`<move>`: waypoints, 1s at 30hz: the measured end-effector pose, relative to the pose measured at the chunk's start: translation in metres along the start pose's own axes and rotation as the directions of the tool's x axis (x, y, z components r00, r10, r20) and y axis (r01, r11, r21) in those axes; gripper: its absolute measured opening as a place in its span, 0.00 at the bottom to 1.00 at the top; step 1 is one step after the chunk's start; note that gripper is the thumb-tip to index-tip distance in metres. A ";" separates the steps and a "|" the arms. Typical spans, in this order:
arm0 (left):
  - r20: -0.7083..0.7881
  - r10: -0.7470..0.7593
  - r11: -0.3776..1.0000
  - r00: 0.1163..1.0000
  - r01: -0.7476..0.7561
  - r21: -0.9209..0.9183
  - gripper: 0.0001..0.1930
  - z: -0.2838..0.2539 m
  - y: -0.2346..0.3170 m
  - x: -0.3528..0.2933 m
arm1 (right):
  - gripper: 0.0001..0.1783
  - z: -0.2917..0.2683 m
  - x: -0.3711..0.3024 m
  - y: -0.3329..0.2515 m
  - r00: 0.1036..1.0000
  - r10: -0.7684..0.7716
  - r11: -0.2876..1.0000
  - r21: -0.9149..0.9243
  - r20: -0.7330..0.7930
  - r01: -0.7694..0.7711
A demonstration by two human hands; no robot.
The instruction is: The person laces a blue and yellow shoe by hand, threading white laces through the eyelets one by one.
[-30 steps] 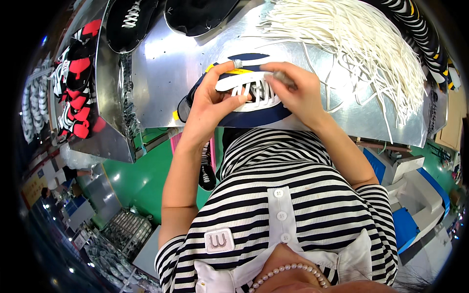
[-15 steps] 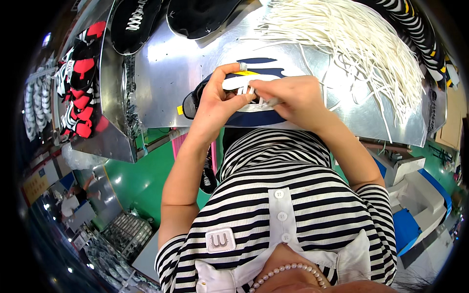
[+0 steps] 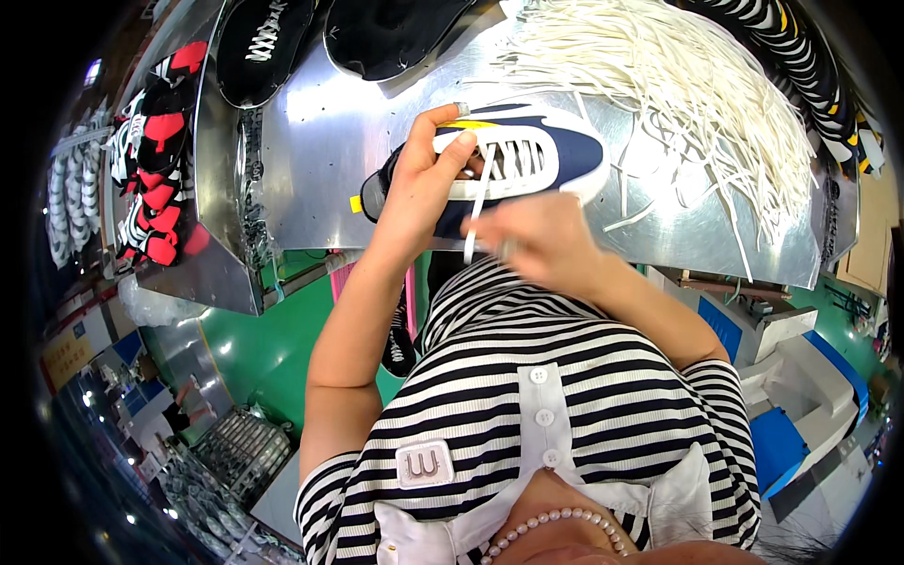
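Our left hand [image 3: 424,179] clamps the navy shoe [image 3: 527,155] on the metal table [image 3: 320,132]. Our blurred right hand [image 3: 537,240], nearby below it, pinches the white lace [image 3: 476,202].

1. The right hand [image 3: 541,243] is motion-blurred — its grip on the white lace [image 3: 476,212] cannot be told.
2. The left hand [image 3: 424,179] covers the navy shoe's [image 3: 556,151] heel end.
3. The black shoes [image 3: 311,33] are cut off at the top edge.
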State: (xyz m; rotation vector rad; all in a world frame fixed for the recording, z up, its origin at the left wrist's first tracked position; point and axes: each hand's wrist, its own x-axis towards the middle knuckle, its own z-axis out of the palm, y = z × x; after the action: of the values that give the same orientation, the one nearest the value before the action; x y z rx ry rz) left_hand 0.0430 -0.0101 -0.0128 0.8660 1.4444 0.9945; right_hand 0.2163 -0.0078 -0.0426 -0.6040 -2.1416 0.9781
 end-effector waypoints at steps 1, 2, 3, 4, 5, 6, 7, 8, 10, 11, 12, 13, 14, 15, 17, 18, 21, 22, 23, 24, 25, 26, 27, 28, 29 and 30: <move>0.004 0.048 0.998 0.999 -0.048 0.026 0.22 -0.002 -0.006 0.006 | 0.12 0.000 -0.003 0.006 0.998 0.059 0.997 0.056 -0.027 -0.058; -0.010 0.098 0.981 0.995 -0.095 0.167 0.23 -0.004 -0.005 0.003 | 0.15 -0.002 -0.005 0.009 0.992 0.119 0.987 0.114 -0.050 -0.113; -0.014 0.139 0.944 0.990 -0.129 0.302 0.24 -0.007 -0.003 -0.001 | 0.16 -0.012 -0.006 -0.001 0.986 0.168 0.972 0.165 0.007 -0.167; -0.006 0.179 0.887 0.984 -0.159 0.433 0.26 -0.009 0.001 -0.008 | 0.13 -0.024 -0.012 -0.009 0.945 0.312 0.920 0.216 0.103 -0.327; 0.045 0.220 0.807 0.975 -0.207 0.553 0.28 -0.010 0.006 -0.022 | 0.12 -0.025 -0.022 -0.009 0.919 0.392 0.876 0.291 0.038 -0.386; 0.084 0.185 0.759 0.979 -0.197 0.620 0.30 -0.012 0.014 -0.033 | 0.11 -0.027 -0.030 -0.008 0.882 0.471 0.826 0.363 -0.025 -0.431; 0.089 0.286 0.742 0.954 -0.279 0.610 0.30 -0.016 0.005 -0.044 | 0.11 -0.033 -0.030 -0.006 0.809 0.588 0.763 0.337 -0.010 -0.551; 0.091 0.383 0.716 0.919 -0.358 0.599 0.31 -0.018 -0.004 -0.051 | 0.13 -0.036 -0.028 -0.002 0.720 0.694 0.685 0.308 0.000 -0.660; 0.081 0.487 0.640 0.870 -0.418 0.645 0.20 -0.013 -0.010 -0.054 | 0.14 -0.029 -0.017 -0.004 0.759 0.643 0.714 0.277 0.103 -0.643; 0.119 0.469 0.617 0.875 -0.421 0.665 0.17 -0.011 -0.017 -0.052 | 0.12 -0.021 -0.013 -0.005 0.737 0.667 0.704 0.228 0.111 -0.672; 0.151 0.457 0.585 0.876 -0.425 0.691 0.13 -0.011 -0.020 -0.050 | 0.10 -0.013 -0.008 -0.005 0.723 0.681 0.701 0.180 0.119 -0.690; 0.123 0.472 0.619 0.873 -0.427 0.659 0.09 -0.009 -0.022 -0.046 | 0.10 -0.005 -0.005 -0.002 0.736 0.674 0.712 0.208 0.065 -0.671; 0.097 0.445 0.648 0.890 -0.395 0.652 0.09 -0.009 -0.019 -0.045 | 0.09 0.003 -0.004 0.002 0.745 0.666 0.723 0.235 0.010 -0.650; 0.065 0.411 0.679 0.909 -0.354 0.643 0.09 -0.011 -0.017 -0.046 | 0.09 0.007 -0.002 0.003 0.750 0.660 0.731 0.261 -0.036 -0.630; 0.039 0.359 0.720 0.933 -0.303 0.625 0.09 -0.015 -0.018 -0.045 | 0.10 0.002 0.002 -0.006 0.764 0.645 0.710 0.397 -0.033 -0.582; 0.052 0.339 0.726 0.939 -0.296 0.621 0.10 -0.015 -0.016 -0.045 | 0.10 -0.002 0.003 -0.010 0.768 0.639 0.693 0.461 -0.035 -0.555; 0.097 0.281 0.744 0.955 -0.280 0.606 0.13 -0.015 -0.012 -0.047 | 0.09 0.008 0.011 0.007 0.804 0.586 0.706 0.549 -0.097 -0.448; 0.108 0.302 0.730 0.947 -0.303 0.612 0.14 -0.015 -0.013 -0.047 | 0.08 0.011 0.013 0.011 0.793 0.605 0.674 0.579 -0.077 -0.458; 0.120 0.323 0.716 0.939 -0.325 0.618 0.14 -0.015 -0.014 -0.046 | 0.08 0.014 0.014 0.013 0.799 0.591 0.697 0.569 -0.110 -0.437; 0.128 0.339 0.702 0.932 -0.341 0.626 0.14 -0.014 -0.015 -0.045 | 0.09 0.017 0.012 0.016 0.807 0.579 0.709 0.560 -0.116 -0.429; 0.109 0.348 0.696 0.931 -0.335 0.635 0.14 -0.012 -0.016 -0.044 | 0.09 0.018 0.011 0.018 0.814 0.568 0.722 0.550 -0.124 -0.421; 0.098 0.355 0.677 0.930 -0.328 0.658 0.14 -0.011 -0.017 -0.043 | 0.10 0.019 0.010 0.020 0.820 0.557 0.734 0.540 -0.132 -0.412; 0.087 0.360 0.660 0.929 -0.319 0.680 0.13 -0.011 -0.020 -0.042 | 0.11 0.018 0.011 0.016 0.814 0.566 0.721 0.557 -0.130 -0.412; 0.078 0.365 0.642 0.928 -0.312 0.701 0.13 -0.009 -0.022 -0.042 | 0.13 0.014 0.013 0.009 0.808 0.575 0.708 0.574 -0.130 -0.411; 0.063 0.398 0.637 0.915 -0.325 0.699 0.12 -0.007 -0.023 -0.042 | 0.14 0.012 0.012 0.003 0.801 0.584 0.695 0.590 -0.131 -0.410; 0.069 0.443 0.603 0.894 -0.354 0.715 0.12 -0.006 -0.023 -0.042 | 0.14 0.007 0.007 -0.002 0.816 0.570 0.728 0.519 -0.097 -0.448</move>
State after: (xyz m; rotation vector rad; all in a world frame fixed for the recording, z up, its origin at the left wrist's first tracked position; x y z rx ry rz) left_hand 0.0420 -0.0584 -0.0185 1.8063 1.8184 0.7888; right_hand 0.2062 -0.0070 -0.0415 -1.0363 -1.4336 1.5749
